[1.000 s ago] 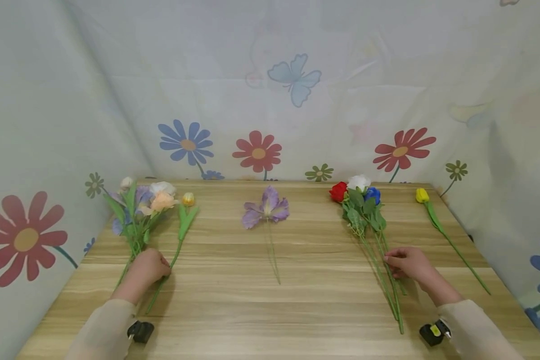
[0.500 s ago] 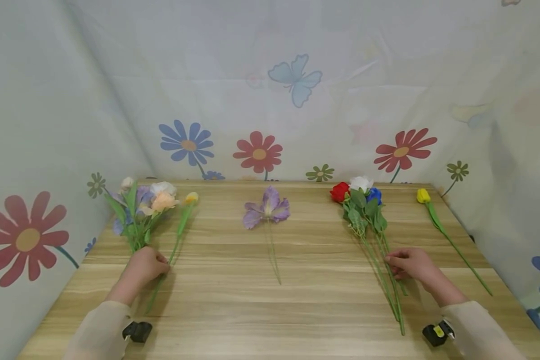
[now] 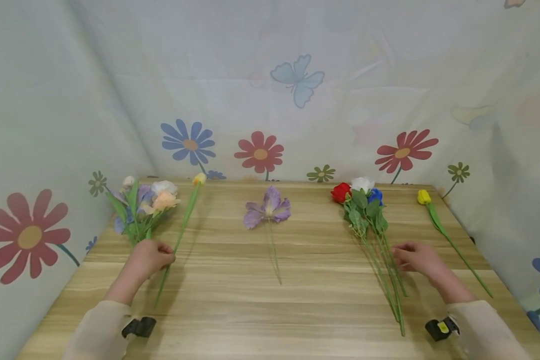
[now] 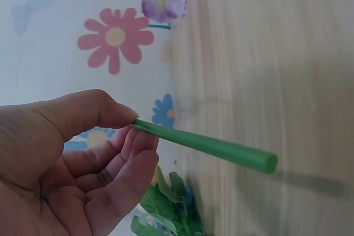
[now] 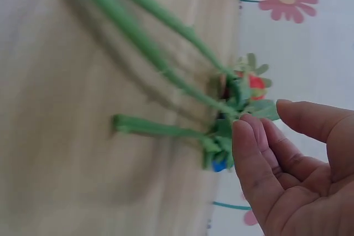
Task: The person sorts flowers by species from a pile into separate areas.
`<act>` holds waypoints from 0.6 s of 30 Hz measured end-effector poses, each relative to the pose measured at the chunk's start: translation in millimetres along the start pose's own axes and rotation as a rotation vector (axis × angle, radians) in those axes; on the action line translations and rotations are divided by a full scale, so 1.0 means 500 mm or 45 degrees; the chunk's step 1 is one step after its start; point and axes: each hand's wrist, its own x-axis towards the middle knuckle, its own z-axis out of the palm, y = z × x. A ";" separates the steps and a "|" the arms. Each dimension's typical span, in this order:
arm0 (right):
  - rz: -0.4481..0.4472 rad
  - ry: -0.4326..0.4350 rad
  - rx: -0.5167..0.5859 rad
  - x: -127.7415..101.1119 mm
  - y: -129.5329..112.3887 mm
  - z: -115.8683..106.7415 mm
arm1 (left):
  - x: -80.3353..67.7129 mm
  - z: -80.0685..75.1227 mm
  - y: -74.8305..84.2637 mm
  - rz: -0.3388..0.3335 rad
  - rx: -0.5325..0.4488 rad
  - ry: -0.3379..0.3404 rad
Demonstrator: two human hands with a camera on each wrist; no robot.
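With twelve o'clock at the far edge of the wood-grain table [image 3: 333, 312], the person's left hand [image 3: 147, 257] is lying toward nine o'clock. Its thumb and fingertips are pinching the slim green stem of a yellow-and-orange artificial tulip [image 3: 189, 209]. That tulip is slanting above the tabletop and casting a shadow, its head pointing between ten and eleven o'clock; whether its lower end is touching the wood cannot be told.

The right hand [image 3: 417, 260] is hovering toward three o'clock, released, its thumb standing apart from loosely bent fingers and grasping nothing. Just beside it, the long green stems of a red rose [image 3: 341, 192], a white rose [image 3: 362, 183] and a blue rose [image 3: 375, 195] are running toward four o'clock, their leafy heads clustering near two; fingertip contact with them is unclear.

A mixed bunch of peach, white and lilac fabric flowers [image 3: 164, 200] is resting at ten o'clock, beyond the left hand. A ruffled purple flower [image 3: 269, 208] is lying at twelve, and a bright yellow tulip [image 3: 424, 197] between two and three. A pale backdrop [image 3: 207, 85] printed with daisies is hanging behind.
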 end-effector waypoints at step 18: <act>-0.252 0.029 0.182 0.014 -0.143 0.092 | 0.021 0.043 0.127 0.170 -0.242 0.048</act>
